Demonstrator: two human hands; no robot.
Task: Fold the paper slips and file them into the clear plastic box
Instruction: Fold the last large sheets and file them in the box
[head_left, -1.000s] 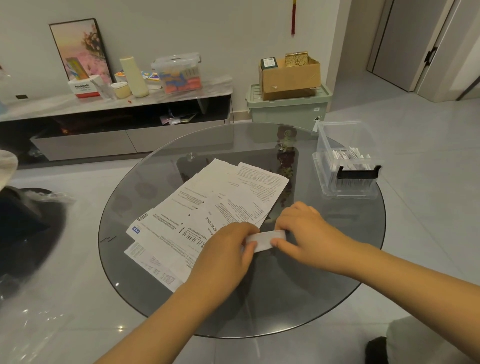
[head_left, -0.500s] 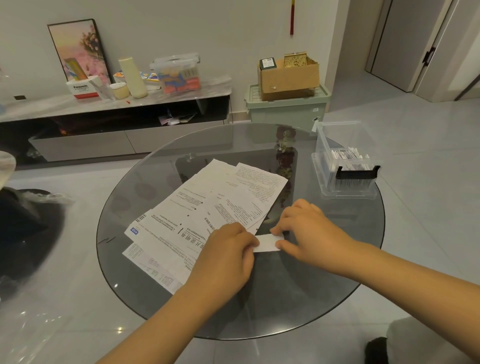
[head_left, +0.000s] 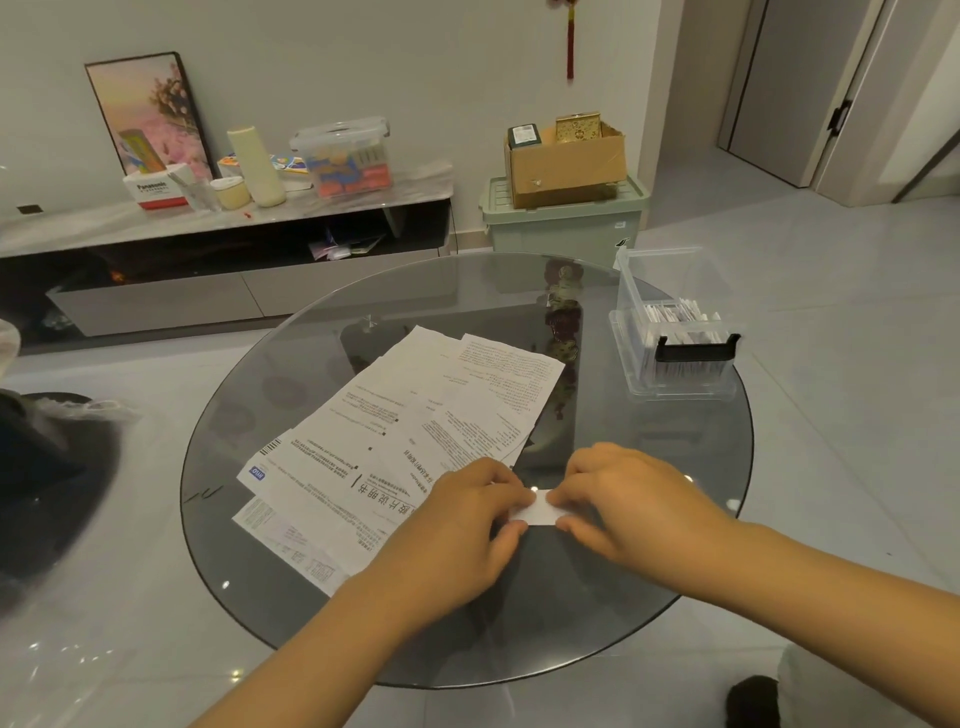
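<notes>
We see both hands meeting over a small folded paper slip (head_left: 537, 512) near the front of the round glass desk (head_left: 291, 395). The left hand (head_left: 462, 525) pinches the slip's left end with curled fingers, and the right hand (head_left: 631, 506) pinches its right end, thumb below and fingers above; only a short white strip shows between them. Whether the slip rests on the glass or is held just above it, we cannot tell. Just beyond and to the left of the hands lies a spread of unfolded printed leaflets (head_left: 415, 415), overlapping one another. The clear plastic box (head_left: 670, 291) stands at the desk's right edge, well apart from the hands, with a row of folded slips (head_left: 680, 314) upright inside and a black clip (head_left: 696, 351) on its near wall.
</notes>
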